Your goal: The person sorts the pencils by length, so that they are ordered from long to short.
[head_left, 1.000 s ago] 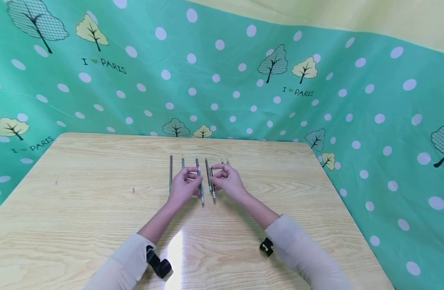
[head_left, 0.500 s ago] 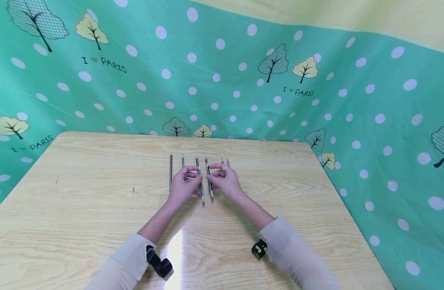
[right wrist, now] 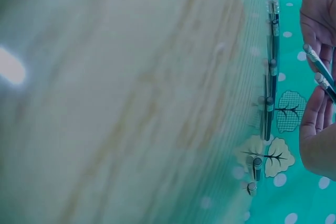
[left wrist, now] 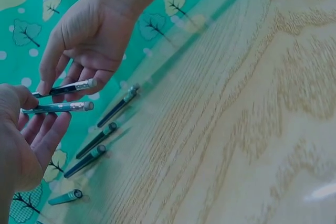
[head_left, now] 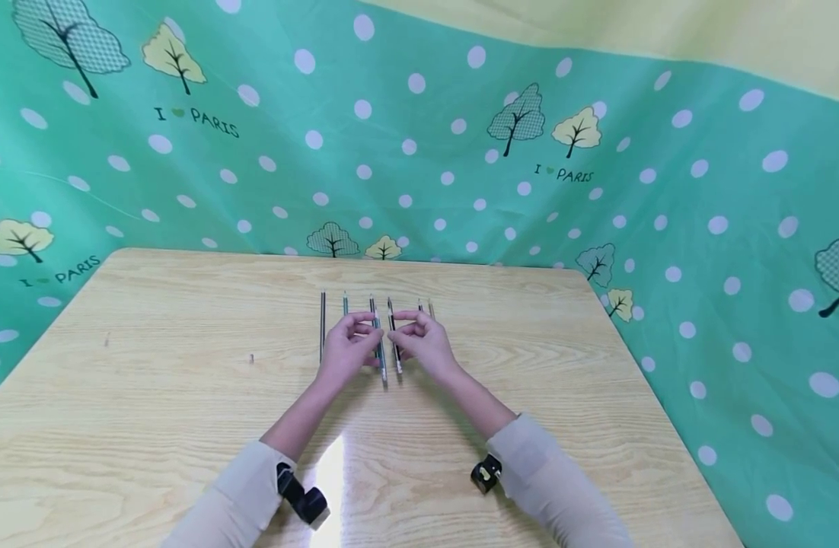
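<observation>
My left hand (head_left: 349,348) pinches a teal pencil (head_left: 381,358) between thumb and fingers, its eraser end pointing toward me. My right hand (head_left: 426,348) pinches a dark pencil (head_left: 396,354) with a pale eraser end, angled alongside the teal one with a small gap between them. Both pencils are held above the table, as the left wrist view shows, where the teal pencil (left wrist: 60,107) is nearer and the dark pencil (left wrist: 79,86) just beyond. Beneath and behind the hands lie several more pencils, among them a dark one (head_left: 323,327) at the left; the hands partly hide them.
The wooden table (head_left: 186,426) carries a small dark bit (head_left: 251,358) left of the pencils. At the right of the row, two pencil tips (head_left: 421,304) show past my right hand. A green dotted cloth (head_left: 419,152) hangs behind the table and along its right side.
My right hand has shifted a little left with the dark pencil, bringing it closer to the teal one. My left hand has stayed nearly still.
</observation>
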`<action>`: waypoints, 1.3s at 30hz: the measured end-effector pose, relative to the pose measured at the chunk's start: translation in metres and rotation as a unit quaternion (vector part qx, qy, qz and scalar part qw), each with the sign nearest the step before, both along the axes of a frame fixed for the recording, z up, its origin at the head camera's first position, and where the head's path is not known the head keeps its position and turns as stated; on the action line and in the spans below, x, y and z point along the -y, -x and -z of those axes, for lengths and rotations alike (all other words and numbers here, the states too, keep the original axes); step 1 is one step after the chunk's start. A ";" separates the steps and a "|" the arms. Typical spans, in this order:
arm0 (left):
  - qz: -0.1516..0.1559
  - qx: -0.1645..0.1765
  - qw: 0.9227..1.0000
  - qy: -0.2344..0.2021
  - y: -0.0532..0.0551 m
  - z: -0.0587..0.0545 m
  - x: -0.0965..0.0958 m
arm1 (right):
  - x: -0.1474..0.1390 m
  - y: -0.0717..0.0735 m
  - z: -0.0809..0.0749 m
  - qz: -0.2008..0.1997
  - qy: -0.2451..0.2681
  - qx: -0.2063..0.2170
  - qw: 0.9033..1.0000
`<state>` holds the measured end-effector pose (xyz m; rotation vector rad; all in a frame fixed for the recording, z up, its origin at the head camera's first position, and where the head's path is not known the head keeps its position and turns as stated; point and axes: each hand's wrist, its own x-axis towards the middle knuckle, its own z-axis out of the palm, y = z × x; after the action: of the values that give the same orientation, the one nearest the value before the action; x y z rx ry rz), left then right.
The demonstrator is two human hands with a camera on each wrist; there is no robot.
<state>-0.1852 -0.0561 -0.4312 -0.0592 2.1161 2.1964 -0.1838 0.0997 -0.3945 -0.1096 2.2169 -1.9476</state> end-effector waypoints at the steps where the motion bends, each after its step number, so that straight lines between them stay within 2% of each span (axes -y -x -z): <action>1: 0.000 0.001 1.000 -0.003 0.000 -0.001 0.000 | 0.000 -0.001 -0.001 0.000 0.001 0.001 1.000; 6: 0.004 0.008 1.000 -0.012 -0.002 -0.007 0.001 | 0.002 -0.001 -0.002 -0.006 0.000 0.003 1.000; 10: 0.002 0.006 1.000 -0.007 -0.002 -0.009 0.002 | 0.001 0.008 0.013 0.002 -0.004 -0.002 1.000; 13: 0.000 0.001 1.000 -0.003 0.000 -0.006 0.002 | 0.001 0.014 0.023 0.011 -0.007 -0.006 1.000; 24: -0.001 0.009 1.000 -0.001 0.003 -0.007 0.001 | -0.001 0.016 0.014 0.012 -0.007 0.005 1.000; 39: 0.003 0.009 1.000 -0.006 0.012 -0.014 -0.009 | -0.019 0.021 0.002 0.045 -0.015 0.000 0.999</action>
<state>-0.1967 -0.0475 -0.4171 -0.0707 2.0914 2.1952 -0.2051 0.1184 -0.3964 -0.0069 2.2880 -1.9587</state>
